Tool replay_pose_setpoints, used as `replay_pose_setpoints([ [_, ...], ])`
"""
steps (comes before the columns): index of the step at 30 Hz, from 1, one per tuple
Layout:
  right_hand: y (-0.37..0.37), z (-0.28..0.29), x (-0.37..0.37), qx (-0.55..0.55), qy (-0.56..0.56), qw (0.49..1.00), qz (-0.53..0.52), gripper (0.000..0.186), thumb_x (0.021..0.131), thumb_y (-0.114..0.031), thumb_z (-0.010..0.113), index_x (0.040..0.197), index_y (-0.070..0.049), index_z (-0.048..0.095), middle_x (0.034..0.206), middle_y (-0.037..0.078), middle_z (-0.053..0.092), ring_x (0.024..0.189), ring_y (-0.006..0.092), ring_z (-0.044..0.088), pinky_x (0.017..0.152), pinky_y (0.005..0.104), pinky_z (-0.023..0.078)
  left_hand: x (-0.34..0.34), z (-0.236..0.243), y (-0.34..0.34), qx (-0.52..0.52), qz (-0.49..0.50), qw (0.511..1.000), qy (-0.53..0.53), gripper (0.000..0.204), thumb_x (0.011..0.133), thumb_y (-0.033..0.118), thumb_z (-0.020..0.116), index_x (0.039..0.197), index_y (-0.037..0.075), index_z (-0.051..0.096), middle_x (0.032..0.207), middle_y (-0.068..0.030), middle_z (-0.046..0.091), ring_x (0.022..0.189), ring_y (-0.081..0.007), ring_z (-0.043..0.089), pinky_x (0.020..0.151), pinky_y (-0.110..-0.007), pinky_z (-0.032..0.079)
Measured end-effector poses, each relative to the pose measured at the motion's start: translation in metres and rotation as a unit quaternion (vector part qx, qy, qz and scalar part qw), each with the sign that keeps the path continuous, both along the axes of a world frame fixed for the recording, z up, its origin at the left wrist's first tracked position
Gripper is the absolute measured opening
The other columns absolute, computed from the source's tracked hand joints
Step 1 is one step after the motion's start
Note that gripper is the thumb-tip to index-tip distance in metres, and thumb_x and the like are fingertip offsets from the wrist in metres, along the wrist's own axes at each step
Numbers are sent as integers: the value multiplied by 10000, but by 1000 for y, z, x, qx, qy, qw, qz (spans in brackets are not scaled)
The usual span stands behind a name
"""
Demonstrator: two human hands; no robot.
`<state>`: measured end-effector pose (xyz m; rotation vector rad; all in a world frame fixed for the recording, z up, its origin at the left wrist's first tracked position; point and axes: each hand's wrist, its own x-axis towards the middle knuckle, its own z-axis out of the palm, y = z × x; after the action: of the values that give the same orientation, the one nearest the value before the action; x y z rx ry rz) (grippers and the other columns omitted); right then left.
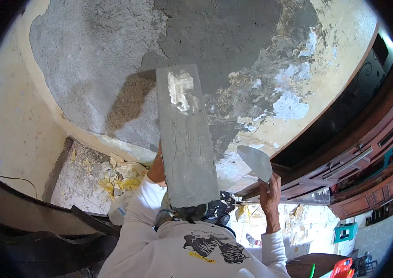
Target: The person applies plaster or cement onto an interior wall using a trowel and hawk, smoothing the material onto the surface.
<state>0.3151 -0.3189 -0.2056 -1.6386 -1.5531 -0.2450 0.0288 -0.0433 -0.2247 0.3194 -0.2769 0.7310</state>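
While left hand (pixel 156 169) grips float (pixel 186 139), right hand (pixel 269 190) trowel (pixel 255 162): patchy grey plastered wall (pixel 113 69), debris-strewn tiled floor (pixel 78 178).

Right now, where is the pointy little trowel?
The trowel is in the head view, right of centre, held up by the right hand beside the long grey float, against the patchy wall.

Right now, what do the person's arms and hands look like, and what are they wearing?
Both arms are in long white sleeves that reach the wrists. The left hand and right hand are bare, with no gloves. The white shirt has a black and yellow print. No watch or rings can be made out.
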Motion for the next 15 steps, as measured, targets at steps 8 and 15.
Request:
replay_pose_setpoints([
  [8, -23, 72, -46, -6, -229, 970, 86, 654, 778, -48, 827, 1392, -104, 612, 1162, 117, 622, 952, 319, 610, 774, 439, 490, -12, 56, -10, -16, 156, 970, 187, 550, 1121, 481, 444, 1511, 103, 531, 1387, -111, 652, 1244, -291, 656, 1058, -461, 560],
  [15, 28, 103, -46, 49, -223, 972, 50, 575, 789, -1, 796, 1338, -44, 629, 1102, 137, 641, 909, 338, 634, 761, 432, 524, 14, 76, -28, 57, 185, 959, 206, 505, 1108, 361, 503, 1431, -23, 569, 1268, -133, 686, 1081, -236, 709, 931, -384, 609],
])
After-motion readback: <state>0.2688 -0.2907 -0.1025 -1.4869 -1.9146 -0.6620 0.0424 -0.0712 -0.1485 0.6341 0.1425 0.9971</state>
